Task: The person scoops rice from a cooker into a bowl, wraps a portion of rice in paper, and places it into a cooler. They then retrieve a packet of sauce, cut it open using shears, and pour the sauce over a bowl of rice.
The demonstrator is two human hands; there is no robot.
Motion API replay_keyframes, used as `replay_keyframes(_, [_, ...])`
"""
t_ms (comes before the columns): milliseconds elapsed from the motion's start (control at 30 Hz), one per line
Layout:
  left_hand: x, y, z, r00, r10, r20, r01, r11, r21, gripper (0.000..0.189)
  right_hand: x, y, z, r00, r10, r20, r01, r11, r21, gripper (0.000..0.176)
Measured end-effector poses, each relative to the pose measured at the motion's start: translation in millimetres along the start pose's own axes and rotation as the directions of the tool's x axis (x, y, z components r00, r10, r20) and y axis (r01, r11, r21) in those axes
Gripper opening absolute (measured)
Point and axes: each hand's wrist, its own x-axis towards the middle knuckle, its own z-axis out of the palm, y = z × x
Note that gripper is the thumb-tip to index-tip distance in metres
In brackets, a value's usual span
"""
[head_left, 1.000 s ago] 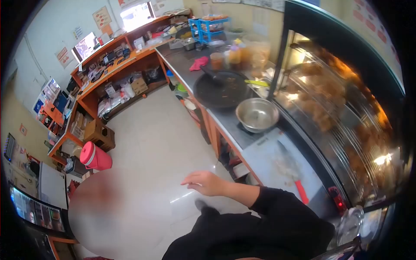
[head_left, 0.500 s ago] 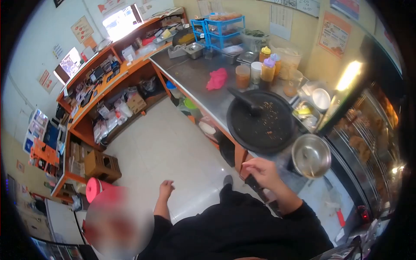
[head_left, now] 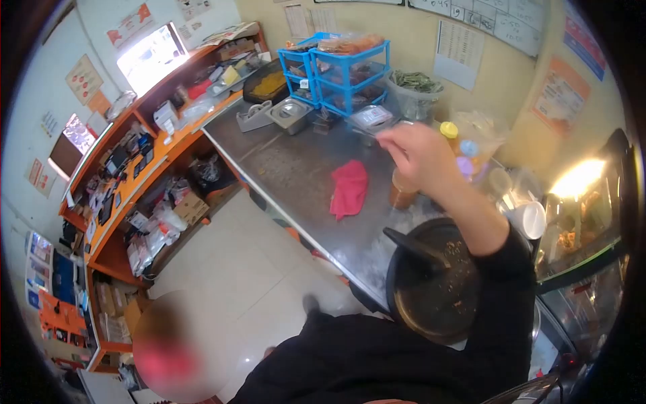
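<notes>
My right hand (head_left: 418, 156) reaches over the metal counter (head_left: 269, 158), thumb and fingers pressed together. Its fingertips are at the near edge of a small metal container (head_left: 373, 118); what they pinch, if anything, is hidden. Under the hand stands a jar of orange-brown sauce (head_left: 402, 192), and squeeze bottles with yellow (head_left: 449, 129), blue and purple caps are just behind it. A pink cloth (head_left: 349, 190) lies to the left. Below my forearm is a black stone mortar (head_left: 431, 289) with a pestle (head_left: 417, 248) and scattered bits. Of my left hand only a sliver (head_left: 269, 351) shows beside my black clothing.
Blue stacked racks (head_left: 346, 74) and a tub of green leaves (head_left: 416, 91) stand at the back wall. A lit display case (head_left: 579, 222) is at the right. An orange desk (head_left: 145, 175) curves along the left. A blurred person (head_left: 168, 350) is at the lower left.
My right hand has moved forward and up from the counter's near side to the containers. My left hand has dropped almost out of sight. The view has shifted, with the mortar now lower.
</notes>
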Motion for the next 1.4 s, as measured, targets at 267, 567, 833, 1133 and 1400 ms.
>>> replay_keyframes(267, [135,-34,-113,0.996,-0.068,0.062,0.063,0.994,0.089,0.022,170,184,148,0.962,0.271,0.039,-0.242,0.909,-0.339,0.014])
replay_keyframes(567, [287,-40,-236,0.929,0.369,-0.016,-0.36,0.915,0.182,0.018,283,322,252,0.841,0.407,0.356,-0.156,0.813,-0.561,0.022])
replay_keyframes(833, [315,-37,-239,0.931,0.351,0.096,-0.364,0.895,0.258,0.033,302,325,265,0.693,0.545,0.471,-0.009,0.66,-0.751,0.027])
replay_keyframes(1133, [347,-39,-251,0.91,0.397,0.118,-0.413,0.844,0.343,0.038,298,314,262,0.705,0.623,0.34,-0.14,0.592,-0.794,0.02])
replay_keyframes(1400, [340,-40,-265,0.961,-0.271,-0.059,0.216,0.864,-0.454,0.02,284,333,240,0.849,0.514,-0.126,-0.497,0.693,-0.522,0.02])
